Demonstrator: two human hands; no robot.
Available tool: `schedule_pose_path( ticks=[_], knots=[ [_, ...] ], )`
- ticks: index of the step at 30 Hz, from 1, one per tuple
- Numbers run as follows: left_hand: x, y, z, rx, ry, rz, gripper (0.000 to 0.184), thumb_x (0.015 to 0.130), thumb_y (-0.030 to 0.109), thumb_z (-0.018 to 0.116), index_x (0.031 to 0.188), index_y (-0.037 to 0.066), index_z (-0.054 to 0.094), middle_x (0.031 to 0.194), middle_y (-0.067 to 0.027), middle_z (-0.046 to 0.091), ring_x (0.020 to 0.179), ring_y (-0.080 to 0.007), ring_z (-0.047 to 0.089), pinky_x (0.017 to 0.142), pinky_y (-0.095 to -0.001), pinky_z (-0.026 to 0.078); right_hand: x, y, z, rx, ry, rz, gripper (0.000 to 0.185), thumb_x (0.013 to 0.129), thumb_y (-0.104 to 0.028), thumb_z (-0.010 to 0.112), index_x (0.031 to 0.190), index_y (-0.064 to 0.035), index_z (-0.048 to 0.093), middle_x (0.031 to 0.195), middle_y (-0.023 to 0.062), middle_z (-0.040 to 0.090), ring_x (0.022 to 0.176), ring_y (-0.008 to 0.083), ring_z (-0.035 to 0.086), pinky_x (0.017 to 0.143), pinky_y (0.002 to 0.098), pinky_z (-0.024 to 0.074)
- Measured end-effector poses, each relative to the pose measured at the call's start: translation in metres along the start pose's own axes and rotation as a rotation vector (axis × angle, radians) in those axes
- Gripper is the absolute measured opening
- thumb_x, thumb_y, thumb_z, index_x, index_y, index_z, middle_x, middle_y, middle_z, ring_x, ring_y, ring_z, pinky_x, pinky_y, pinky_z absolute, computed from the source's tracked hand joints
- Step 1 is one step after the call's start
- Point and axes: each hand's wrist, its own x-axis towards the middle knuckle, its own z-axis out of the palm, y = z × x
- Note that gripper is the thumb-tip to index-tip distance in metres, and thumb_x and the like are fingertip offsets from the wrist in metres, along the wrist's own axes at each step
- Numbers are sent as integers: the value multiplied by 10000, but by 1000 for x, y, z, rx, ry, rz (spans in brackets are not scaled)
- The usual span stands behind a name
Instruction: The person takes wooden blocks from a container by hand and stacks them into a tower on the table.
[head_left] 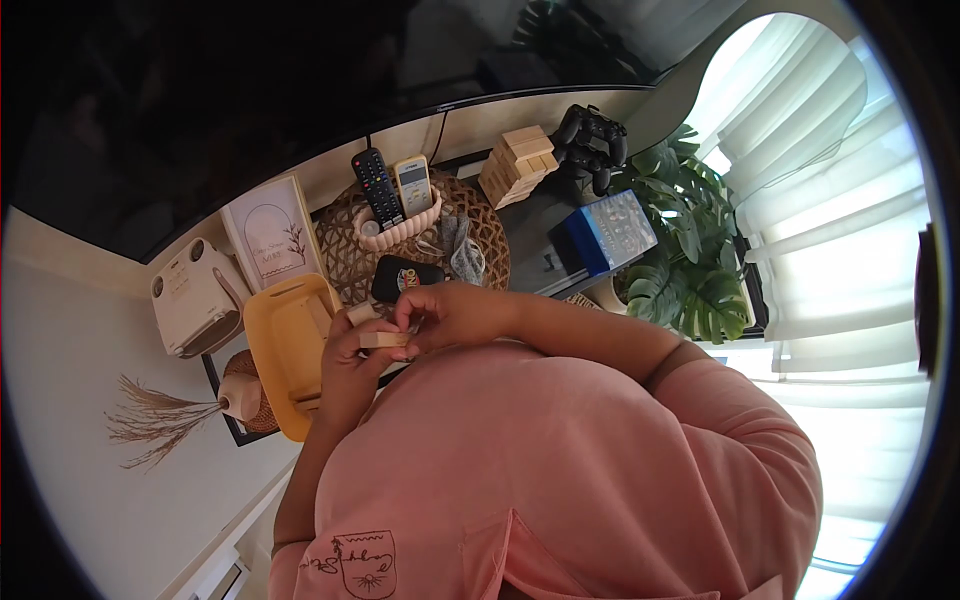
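At the front edge of the counter (545,232), close to the shirt, both hands are positioned together. The left hand (350,355) is closed to a narrow grip and holds a light wooden block (384,341) between thumb and fingers. A second block (361,314) lies against the fingers of the same hand. The right hand (440,308) is also narrow, its fingertips bunched at the near end of the first block; whether it grips the block cannot be told.

A yellow basket (284,345) is located just beside the left hand, toward the left end of the counter, with wooden pieces (306,402) along its inner right side. A black pouch (406,276) is located just behind the hands, at the front part of a round woven mat (338,228). A gray strap (464,250) lies to the right of the pouch. Farther back on the mat, a pink bowl (405,230) holds a black remote (377,187) and a white remote (413,184). Near the back edge, a block tower (517,166) stands beside two black controllers (592,140). A blue box (612,232) is located toward the right end.
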Motion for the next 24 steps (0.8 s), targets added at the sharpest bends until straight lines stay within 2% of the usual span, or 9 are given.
schedule_pose_path(
  ticks=[4,6,8,10,12,15,17,20,24],
  knots=[
    [0,24,3,261,4,58,400,769,116,827,1151,93,709,1102,-87,529,992,-184,582,836,-294,500,-12,3,-18,-56,-31,3,321,815,-242,816,1038,-84,647,987,43,686,906,114,627,788,288,505],
    [-1,30,-4,380,47,24,449,781,127,821,1210,106,691,1091,-85,525,959,-176,580,814,-292,501,-30,-9,-46,-256,179,118,198,818,-99,790,962,-66,659,996,14,691,941,112,642,835,286,511],
    [-3,18,-29,469,133,-14,488,826,177,793,1288,118,649,1068,-75,515,866,-158,561,763,-290,500,-49,-15,-84,-461,405,85,192,777,-105,808,913,-79,674,929,26,709,903,163,660,827,317,512],
    [-9,15,-43,520,195,-68,460,850,191,771,1289,121,650,1058,-71,510,833,-148,547,747,-289,495,-68,1,-134,-861,589,-46,207,741,-119,815,897,-98,680,882,40,706,872,229,656,817,353,506],
    [-15,7,-55,572,255,-121,434,874,204,749,1290,124,651,1049,-67,506,800,-138,533,730,-287,491,-81,7,-174,-1082,666,-99,186,730,-120,805,862,-107,676,879,45,686,883,279,626,811,375,498],
    [-21,-7,-57,575,273,-96,427,892,152,703,1311,102,632,1057,-56,493,798,-109,535,730,-258,480,-85,16,-203,-1134,691,-25,174,731,-107,794,837,-111,657,868,29,665,922,270,604,817,373,494],
    [-24,1,-49,717,214,-120,382,901,189,703,1274,120,654,1091,-105,519,839,-179,571,744,-308,506,-82,25,-215,-1121,656,-7,167,738,-102,784,821,-109,639,880,24,649,954,263,594,826,376,495],
    [-28,6,-46,704,195,-108,377,899,195,703,1265,118,655,1121,-122,520,856,-201,584,748,-315,513,-78,33,-222,-1166,667,-44,153,724,-94,768,811,-113,643,855,31,655,957,279,592,820,395,502],
    [-34,-2,-51,725,209,-112,376,896,188,701,1265,129,656,1135,-122,518,846,-195,583,741,-311,514,-78,39,-222,-1229,757,-50,151,719,-84,762,807,-101,640,1047,35,649,1044,287,597,877,389,509]
  ],
)
